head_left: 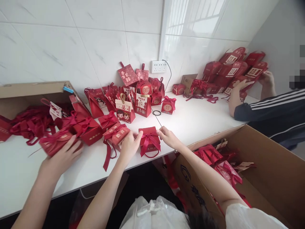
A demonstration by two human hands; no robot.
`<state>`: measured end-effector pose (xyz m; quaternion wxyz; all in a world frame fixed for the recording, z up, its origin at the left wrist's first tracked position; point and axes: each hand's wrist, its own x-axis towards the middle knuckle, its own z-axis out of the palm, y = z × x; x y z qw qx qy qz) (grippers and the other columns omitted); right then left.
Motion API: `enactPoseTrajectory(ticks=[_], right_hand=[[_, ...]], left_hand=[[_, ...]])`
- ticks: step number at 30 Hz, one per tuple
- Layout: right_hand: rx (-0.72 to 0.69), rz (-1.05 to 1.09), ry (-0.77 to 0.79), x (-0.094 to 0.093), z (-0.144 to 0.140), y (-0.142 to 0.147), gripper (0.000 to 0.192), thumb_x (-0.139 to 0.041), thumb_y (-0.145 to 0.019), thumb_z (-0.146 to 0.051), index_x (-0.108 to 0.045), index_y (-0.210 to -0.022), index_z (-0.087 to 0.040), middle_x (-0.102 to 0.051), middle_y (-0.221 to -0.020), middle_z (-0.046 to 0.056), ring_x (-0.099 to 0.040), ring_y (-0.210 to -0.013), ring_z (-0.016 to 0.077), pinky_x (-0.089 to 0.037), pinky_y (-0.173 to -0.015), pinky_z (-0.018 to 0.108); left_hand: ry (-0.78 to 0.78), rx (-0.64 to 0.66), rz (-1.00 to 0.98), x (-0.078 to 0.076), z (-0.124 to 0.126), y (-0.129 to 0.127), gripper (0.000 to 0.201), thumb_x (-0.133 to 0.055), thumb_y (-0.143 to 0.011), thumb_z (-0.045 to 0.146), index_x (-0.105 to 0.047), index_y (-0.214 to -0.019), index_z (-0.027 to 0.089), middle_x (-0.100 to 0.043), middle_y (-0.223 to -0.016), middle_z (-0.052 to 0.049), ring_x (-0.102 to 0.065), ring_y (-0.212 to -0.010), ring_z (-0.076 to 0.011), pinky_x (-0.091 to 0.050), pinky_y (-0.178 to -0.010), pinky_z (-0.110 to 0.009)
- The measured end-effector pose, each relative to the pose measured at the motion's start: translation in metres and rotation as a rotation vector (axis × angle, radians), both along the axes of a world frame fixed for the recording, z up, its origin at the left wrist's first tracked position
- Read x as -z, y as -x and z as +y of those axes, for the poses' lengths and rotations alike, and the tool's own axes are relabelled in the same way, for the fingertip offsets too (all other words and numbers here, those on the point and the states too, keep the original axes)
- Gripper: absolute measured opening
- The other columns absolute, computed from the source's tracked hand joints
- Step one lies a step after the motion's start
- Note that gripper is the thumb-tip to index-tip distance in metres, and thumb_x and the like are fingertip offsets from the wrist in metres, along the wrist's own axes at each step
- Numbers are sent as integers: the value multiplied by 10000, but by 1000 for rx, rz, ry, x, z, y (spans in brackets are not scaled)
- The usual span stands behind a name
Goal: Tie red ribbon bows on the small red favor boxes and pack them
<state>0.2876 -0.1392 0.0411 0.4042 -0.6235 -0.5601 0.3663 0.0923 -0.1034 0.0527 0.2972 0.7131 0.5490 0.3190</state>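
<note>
Small red paper gift box with a ribbon bow [149,141] at the white tabletop's [202,117] near edge, gripped from both sides by left hand [128,147] fingers and right hand [168,136] fingers; open brown cardboard carton [274,165] just right.

Between the left hand [130,144] and right hand [168,136] sits a deep red gift box [149,141] with a matching red satin bow. Beyond the hands, a red-and-cream box [125,110] shows a cartoon couple. Under both hands, the countertop [200,117] is plain white.
</note>
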Motion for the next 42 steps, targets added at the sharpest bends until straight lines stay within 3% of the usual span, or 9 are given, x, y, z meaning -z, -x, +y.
enactPoseTrajectory(ticks=[9,12,15,18,24,29,32,36,42], right_hand=[[-99,242,25,12,12,7,492,-513,-700,-678,-422,-642,-198,-507,-591,-24,-494,-557,114,-452,-607,296],[-121,292,39,18,12,6,522,-520,-678,-704,-397,-637,-198,-493,-593,-28,-491,-563,107,-466,-625,305],[-130,287,50,19,11,1,522,-528,-682,-700,-426,-661,-189,-519,-634,-10,-525,-610,124,-484,-657,327],[-110,245,18,14,7,-7,527,-512,-723,-676,-508,-896,-179,-587,-936,79,-579,-902,201,-490,-782,387],[-336,-16,-72,10,5,-7,1035,-795,-544,-403,-216,-1388,-254,-217,-1457,149,-233,-1362,299,-387,-1005,480],[-285,-339,-348,9,-5,2,1004,-739,-656,-309,-109,-1435,-248,-309,-1350,159,-383,-1268,301,-438,-979,503],[-216,-437,-566,-3,-22,2,967,-710,-705,-271,-76,-1435,-265,-279,-1358,164,-362,-1282,306,-467,-962,490],[-136,-546,-752,-25,-49,-1,930,-670,-768,-249,-18,-1429,-302,-237,-1392,174,-289,-1335,324,-457,-969,516],[-74,-675,-740,-45,-87,-11,957,-689,-763,-293,22,-1401,-346,-226,-1421,172,-278,-1344,366,-437,-970,578]], left_hand=[[-205,325,-175,-10,30,158,548,-541,-593,775,-631,-750,258,-674,-830,-34,-613,-892,-316,-400,-877,-605],[-26,208,-194,0,11,125,366,-500,-877,446,-582,-1060,139,-608,-1072,-79,-587,-990,-224,-481,-856,-457],[27,226,-194,9,-3,60,343,-545,-873,354,-553,-1136,133,-572,-1146,-64,-580,-996,-246,-509,-826,-416],[49,195,-215,17,0,17,329,-540,-878,348,-556,-1128,135,-580,-1125,-63,-590,-967,-227,-517,-806,-399],[-13,80,-263,24,10,0,314,-492,-851,454,-536,-775,153,-616,-750,-29,-604,-710,-177,-494,-675,-322],[-226,78,-289,14,-8,0,163,-526,-843,353,-520,-789,199,-608,-812,-24,-589,-756,-161,-485,-750,-322],[-664,240,-286,3,-23,1,13,-562,-842,205,-571,-833,207,-594,-765,-12,-585,-725,-139,-495,-691,-278],[-1157,432,-248,-8,-38,0,288,-576,-816,69,-597,-1062,217,-578,-762,-13,-580,-697,-129,-497,-608,-254],[-1143,517,-345,-23,-54,-15,396,-550,-832,59,-554,-1187,235,-568,-777,-9,-588,-683,-125,-513,-592,-259]])
